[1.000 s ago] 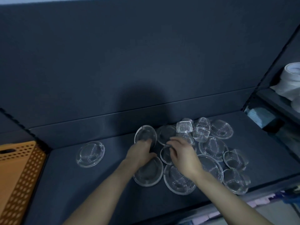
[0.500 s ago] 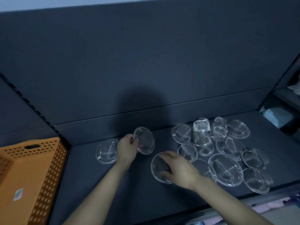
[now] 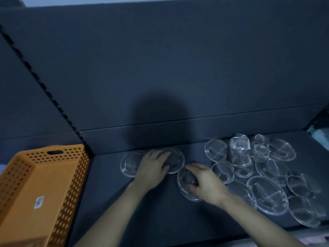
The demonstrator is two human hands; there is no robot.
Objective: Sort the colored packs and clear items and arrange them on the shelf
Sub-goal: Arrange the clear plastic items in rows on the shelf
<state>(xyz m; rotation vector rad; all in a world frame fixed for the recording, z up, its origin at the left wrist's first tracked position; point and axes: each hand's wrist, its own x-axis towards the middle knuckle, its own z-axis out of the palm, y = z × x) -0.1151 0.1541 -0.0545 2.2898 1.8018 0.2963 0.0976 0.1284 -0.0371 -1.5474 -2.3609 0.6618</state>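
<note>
Pile of clear ribbed dishes and smaller, taller cups, heaped over the right end of the shelf, reaching from its front edge almost to the back, pieces overlapping. Past the left end, orange crate.

Farther in, near the middle of the shelf, front dish, seemingly tilted. Gripped by the right hand: fingers curled over the far rim, thumb hooked round the near side. Perhaps a second rim beneath; too glassy to say.

Behind that and to the left, back dish, flat, close to the back edge. Covered in part by the left hand, fingers fairly straight, slightly spread, laid across the top; blurred, so nothing finer. Just left again, end dish, free of both hands.

Likely light, stiff, thin-walled and slick: apt to skate on the shelf, to crack if squeezed hard. Best taken across the rim, thumb against fingers, or lifted from under one edge; domed middle a poor hold. Nested pieces liable to cling, so worth checking for doubles before setting down.
</note>
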